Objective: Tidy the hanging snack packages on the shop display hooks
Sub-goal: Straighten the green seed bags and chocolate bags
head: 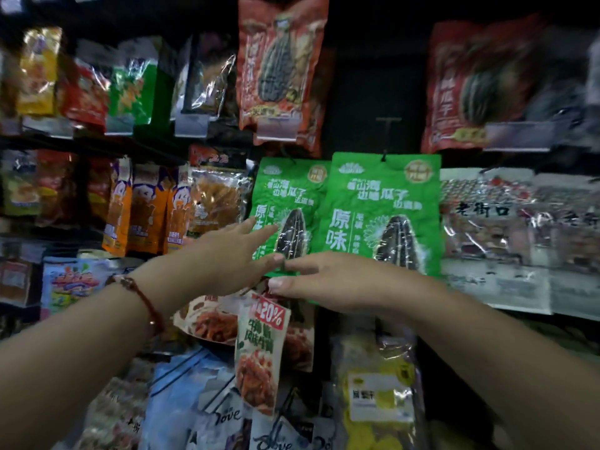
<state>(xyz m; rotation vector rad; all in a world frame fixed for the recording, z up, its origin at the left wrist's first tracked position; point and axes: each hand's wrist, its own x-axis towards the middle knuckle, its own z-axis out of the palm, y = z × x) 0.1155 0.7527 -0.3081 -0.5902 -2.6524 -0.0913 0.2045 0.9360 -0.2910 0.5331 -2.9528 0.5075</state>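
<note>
Hands: left (pixel 227 254) and right (pixel 328 280) spread flat; two green seed packs (pixel 383 209) hang side by side

Both bare forearms reached forward and up, converging at centre. The left hand (pixel 233 254), a thin red-brown cord bracelet (pixel 143 297) on its wrist, was spread flat, fingers extended and slightly fanned. The right hand (pixel 334 280) lay palm-down, fingers straight and pointing left, its fingertips (pixel 276 282) almost meeting the left hand's thumb.
</note>
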